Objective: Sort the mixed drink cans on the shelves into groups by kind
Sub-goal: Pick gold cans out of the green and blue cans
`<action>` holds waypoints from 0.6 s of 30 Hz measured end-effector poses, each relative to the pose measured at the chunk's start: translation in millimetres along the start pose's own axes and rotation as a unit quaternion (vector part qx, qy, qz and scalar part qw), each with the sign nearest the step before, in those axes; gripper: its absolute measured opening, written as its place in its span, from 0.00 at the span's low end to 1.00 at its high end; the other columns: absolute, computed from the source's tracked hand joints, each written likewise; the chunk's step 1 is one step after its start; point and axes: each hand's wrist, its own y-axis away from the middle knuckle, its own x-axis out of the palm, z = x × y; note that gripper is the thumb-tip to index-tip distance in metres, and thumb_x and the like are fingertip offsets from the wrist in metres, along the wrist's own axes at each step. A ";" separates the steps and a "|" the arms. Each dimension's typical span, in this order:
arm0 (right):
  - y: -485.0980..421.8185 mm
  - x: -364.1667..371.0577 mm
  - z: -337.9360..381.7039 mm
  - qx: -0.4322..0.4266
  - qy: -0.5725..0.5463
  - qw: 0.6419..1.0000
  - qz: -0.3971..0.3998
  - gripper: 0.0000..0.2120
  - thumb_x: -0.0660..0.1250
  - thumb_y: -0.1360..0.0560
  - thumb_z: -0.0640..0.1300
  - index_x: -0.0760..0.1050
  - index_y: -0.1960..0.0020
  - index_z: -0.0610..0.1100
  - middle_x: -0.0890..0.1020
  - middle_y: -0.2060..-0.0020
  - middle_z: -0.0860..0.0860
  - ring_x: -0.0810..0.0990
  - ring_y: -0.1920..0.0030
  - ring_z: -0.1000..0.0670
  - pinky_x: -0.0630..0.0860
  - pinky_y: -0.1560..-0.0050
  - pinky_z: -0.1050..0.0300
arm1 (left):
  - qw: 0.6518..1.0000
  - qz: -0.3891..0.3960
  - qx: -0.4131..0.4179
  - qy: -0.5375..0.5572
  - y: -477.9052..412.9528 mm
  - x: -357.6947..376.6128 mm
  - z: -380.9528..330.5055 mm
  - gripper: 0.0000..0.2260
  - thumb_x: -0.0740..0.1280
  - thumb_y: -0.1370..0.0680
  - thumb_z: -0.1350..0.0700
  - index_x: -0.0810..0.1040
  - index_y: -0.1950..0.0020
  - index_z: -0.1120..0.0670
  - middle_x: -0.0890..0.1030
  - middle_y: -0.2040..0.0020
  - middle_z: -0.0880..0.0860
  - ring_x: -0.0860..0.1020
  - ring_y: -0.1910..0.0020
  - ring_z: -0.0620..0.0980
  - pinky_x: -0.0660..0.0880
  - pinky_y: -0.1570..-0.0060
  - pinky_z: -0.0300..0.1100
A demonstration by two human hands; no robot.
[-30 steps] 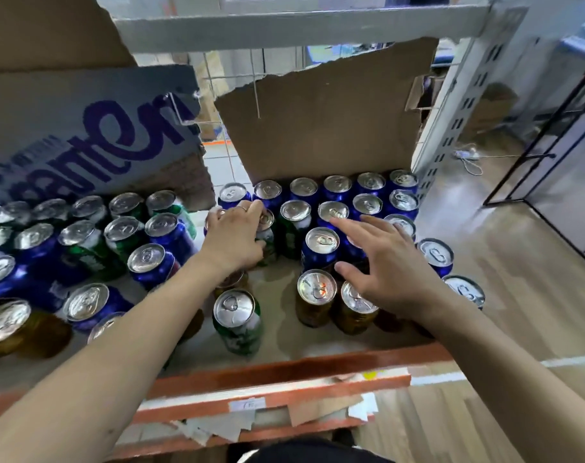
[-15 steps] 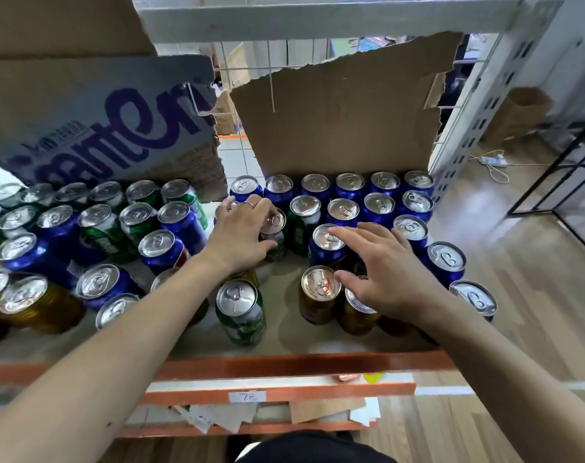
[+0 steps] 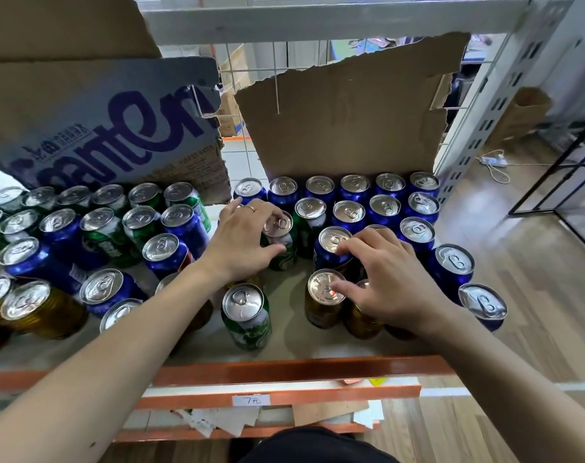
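Note:
Upright drink cans in blue, green and gold crowd the shelf (image 3: pixel 284 369). My left hand (image 3: pixel 241 243) wraps a green can (image 3: pixel 282 248) in the middle, thumb on its front and fingers behind its lid. My right hand (image 3: pixel 389 279) lies spread over the cans to the right. Its index fingertip touches the lid of a blue can (image 3: pixel 331 240), and its thumb touches the lid of a gold can (image 3: pixel 322 295). Another gold can (image 3: pixel 361 320) sits partly under the palm. A block of blue cans (image 3: pixel 354 190) fills the back right.
A lone green can (image 3: pixel 246 317) stands near the front edge. Mixed blue and green cans (image 3: pixel 107 228) and gold cans (image 3: pixel 40 309) fill the left. A torn cardboard sheet (image 3: pixel 344 121) and a printed box (image 3: pixel 94 128) stand behind. A perforated metal upright (image 3: pixel 478 128) is at the right.
My left thumb has closed around the green can. My right hand has shifted left and curled, its fingertips now on the blue and gold lids.

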 end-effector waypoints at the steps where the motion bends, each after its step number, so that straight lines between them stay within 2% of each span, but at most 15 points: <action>1: 1.3 1.3 1.8 0.003 0.013 1.000 0.007 0.25 0.68 0.28 0.63 0.71 0.36 0.53 0.74 0.41 0.55 0.68 0.36 0.49 0.64 0.33 0.47 | 1.000 -0.013 0.002 0.019 0.5 -3.5 -2.3 0.22 0.76 0.30 0.48 0.76 0.40 0.52 0.78 0.44 0.49 0.76 0.43 0.52 0.58 0.28 0.50; 4: 6.1 8.9 8.0 0.012 0.082 0.995 0.057 0.25 0.63 0.29 0.69 0.69 0.42 0.53 0.78 0.47 0.55 0.71 0.39 0.48 0.59 0.33 0.44 | 0.994 -0.050 -0.010 0.097 1.1 -20.7 -12.0 0.23 0.78 0.33 0.50 0.76 0.42 0.54 0.78 0.46 0.51 0.76 0.47 0.53 0.73 0.42 0.49; 7: 10.4 23.8 14.3 0.029 0.143 0.987 0.070 0.27 0.61 0.31 0.72 0.65 0.43 0.53 0.80 0.51 0.56 0.73 0.39 0.47 0.47 0.30 0.37 | 0.980 -0.069 -0.031 0.186 3.2 -40.8 -23.2 0.25 0.81 0.34 0.53 0.76 0.41 0.54 0.79 0.47 0.50 0.78 0.48 0.49 0.77 0.44 0.47; 9: 12.9 35.9 17.5 0.038 0.146 0.987 0.046 0.28 0.64 0.33 0.72 0.64 0.47 0.51 0.80 0.57 0.55 0.76 0.43 0.48 0.44 0.30 0.34 | 0.970 -0.071 -0.052 0.226 6.2 -53.1 -31.1 0.27 0.82 0.35 0.52 0.76 0.40 0.53 0.80 0.46 0.48 0.79 0.48 0.45 0.78 0.46 0.46; 12: 12.4 48.0 16.7 0.049 0.127 0.991 -0.005 0.28 0.69 0.36 0.70 0.65 0.51 0.51 0.81 0.63 0.54 0.78 0.48 0.48 0.48 0.29 0.32 | 0.945 -0.075 -0.105 0.301 12.0 -64.7 -39.3 0.32 0.81 0.37 0.49 0.76 0.36 0.50 0.80 0.44 0.46 0.79 0.45 0.45 0.78 0.43 0.44; 15: 12.9 53.3 14.9 0.025 0.083 0.995 -0.038 0.28 0.73 0.38 0.65 0.68 0.46 0.51 0.83 0.61 0.53 0.77 0.46 0.46 0.52 0.33 0.38 | 0.913 -0.082 -0.149 0.370 18.7 -71.1 -42.5 0.37 0.81 0.39 0.50 0.75 0.32 0.54 0.81 0.42 0.46 0.80 0.43 0.42 0.78 0.41 0.43; 18: 16.8 50.0 14.7 -0.033 0.016 0.996 -0.077 0.33 0.75 0.37 0.61 0.69 0.38 0.49 0.84 0.53 0.52 0.74 0.46 0.45 0.58 0.40 0.46 | 0.894 -0.089 -0.168 0.405 28.4 -77.7 -51.7 0.37 0.81 0.38 0.53 0.75 0.31 0.57 0.84 0.44 0.49 0.83 0.47 0.44 0.80 0.49 0.42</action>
